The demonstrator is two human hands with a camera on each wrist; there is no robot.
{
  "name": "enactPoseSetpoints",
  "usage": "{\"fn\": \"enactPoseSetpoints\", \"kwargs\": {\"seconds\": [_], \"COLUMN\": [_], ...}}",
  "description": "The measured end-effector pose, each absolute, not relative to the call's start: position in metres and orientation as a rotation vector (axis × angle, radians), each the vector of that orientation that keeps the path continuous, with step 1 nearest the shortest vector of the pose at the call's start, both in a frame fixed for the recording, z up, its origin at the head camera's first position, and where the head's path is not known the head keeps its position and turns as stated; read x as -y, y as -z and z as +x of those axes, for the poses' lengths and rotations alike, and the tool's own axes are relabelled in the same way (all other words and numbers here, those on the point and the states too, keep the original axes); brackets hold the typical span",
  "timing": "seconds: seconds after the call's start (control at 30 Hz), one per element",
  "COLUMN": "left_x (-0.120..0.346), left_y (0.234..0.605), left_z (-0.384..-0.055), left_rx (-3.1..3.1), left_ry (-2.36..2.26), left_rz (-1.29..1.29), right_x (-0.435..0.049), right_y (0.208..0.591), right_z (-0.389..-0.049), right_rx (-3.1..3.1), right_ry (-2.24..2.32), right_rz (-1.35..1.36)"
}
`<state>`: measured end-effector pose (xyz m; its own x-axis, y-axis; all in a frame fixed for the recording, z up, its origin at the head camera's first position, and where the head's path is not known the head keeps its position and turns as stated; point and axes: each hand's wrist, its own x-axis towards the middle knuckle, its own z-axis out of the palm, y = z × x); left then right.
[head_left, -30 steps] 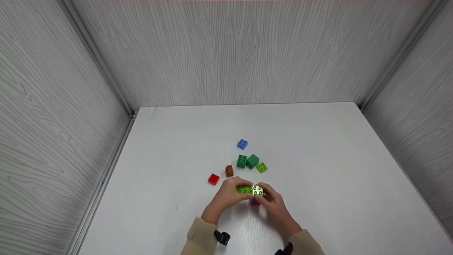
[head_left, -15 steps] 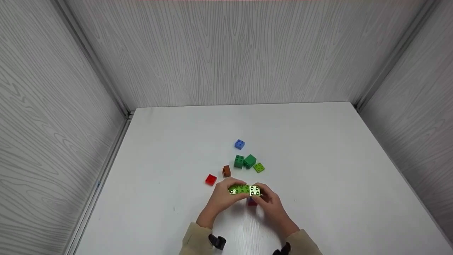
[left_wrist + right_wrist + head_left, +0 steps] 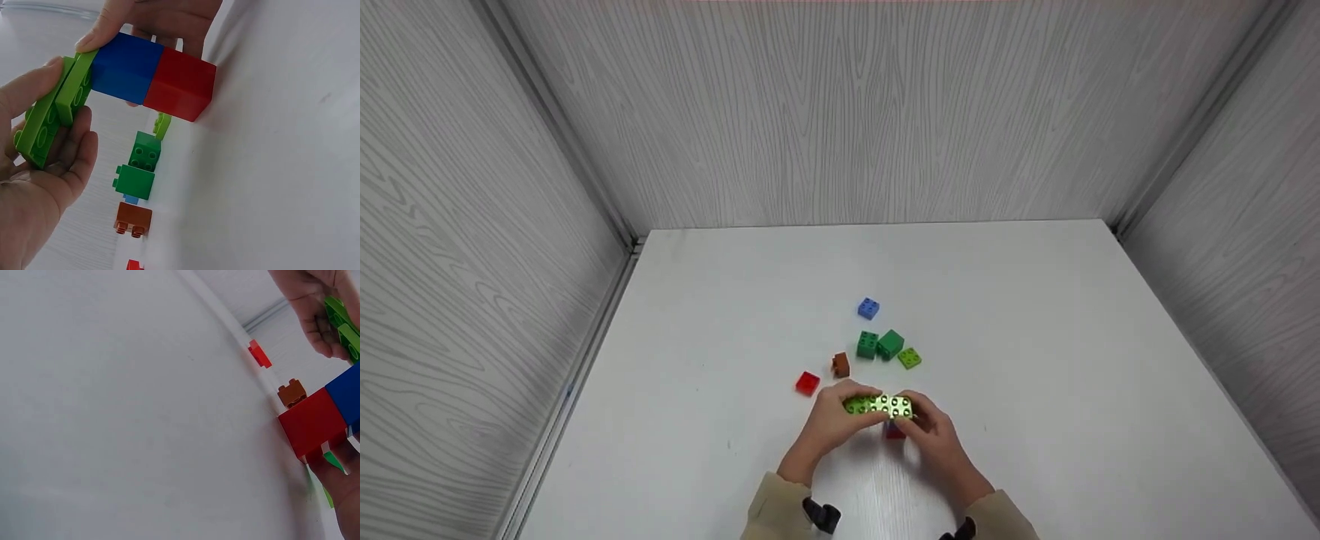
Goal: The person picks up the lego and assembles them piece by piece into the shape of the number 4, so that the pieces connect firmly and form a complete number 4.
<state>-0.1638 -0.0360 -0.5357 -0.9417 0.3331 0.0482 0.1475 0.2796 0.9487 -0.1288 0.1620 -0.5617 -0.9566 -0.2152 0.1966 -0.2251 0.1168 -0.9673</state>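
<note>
Left hand (image 3: 834, 414) clamped on the long light green piece (image 3: 877, 406), thumb one side, fingers the other. Right hand (image 3: 934, 433) grips the stack (image 3: 337, 408), thumb up by its top, fingers behind. Hands close together; can't tell if they touch. Stack = blue brick (image 3: 126, 68) on red brick (image 3: 180, 84), upright, near edge of table, red end down; can't tell if it meets the tabletop (image 3: 720, 300). Shorter light green piece (image 3: 77, 93) lies over the blue; long one sits against it, running out left past the stack. Can't tell if fully pressed.

Beyond hands: small red piece (image 3: 808, 383), leftmost; brown brick (image 3: 841, 365) on its side; two dark green bricks side by side, studs up (image 3: 867, 345) and tipped (image 3: 891, 343); small light green piece (image 3: 910, 358) just right; blue piece (image 3: 868, 308) farthest. Beige sleeves (image 3: 776, 508), grey wood-grain walls (image 3: 840, 112).
</note>
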Motion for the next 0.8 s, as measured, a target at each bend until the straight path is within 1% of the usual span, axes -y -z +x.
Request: {"fn": "enactPoseSetpoints", "kwargs": {"seconds": [0.2,0.37,0.57,0.8], "left_x": [0.037,0.038,0.039,0.035], "left_y": [0.536,0.54,0.54,0.518], "left_z": [-0.164,-0.162,-0.162,-0.15], "left_rx": [-2.417,-2.405,-2.397,-2.275], "left_ry": [-1.725,-1.751,-1.755,-1.847], "left_rz": [0.533,0.51,0.526,0.402], "right_x": [-0.161,-0.16,-0.159,-0.16], "right_y": [0.559,0.558,0.561,0.562], "right_z": [-0.128,-0.128,-0.128,-0.128], "right_rx": [2.343,2.361,2.33,2.335], "right_ry": [-2.064,-2.076,-2.09,-2.067], "right_rz": [0.432,0.395,0.444,0.439]}}
